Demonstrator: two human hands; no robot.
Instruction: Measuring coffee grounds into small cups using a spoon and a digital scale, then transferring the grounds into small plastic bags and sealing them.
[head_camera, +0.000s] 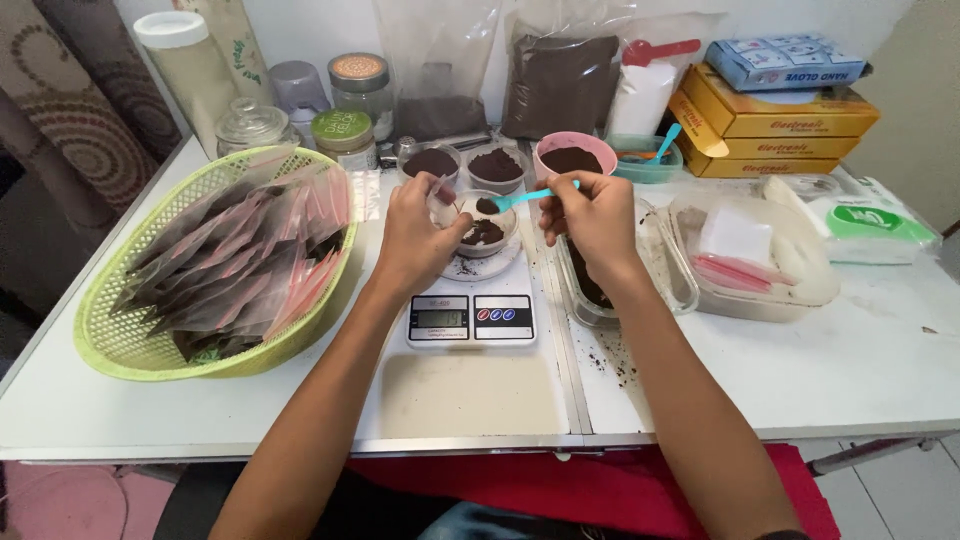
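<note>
While pinched in right hand (592, 215), turquoise spoon (528, 195) lies level, bowl end pointing left over small clear cup (484, 228) on scale (470, 318); left hand (415, 235) clasps cup's left rim, nearer

home packing table | digital scale (471, 320) | pouch basket (120, 340) | jars (360, 85)

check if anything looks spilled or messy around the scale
Yes: dark brown powder crumbs lie scattered on the white table right of the digital scale, and a few specks sit on the scale's plate beside the small bowl.
</note>
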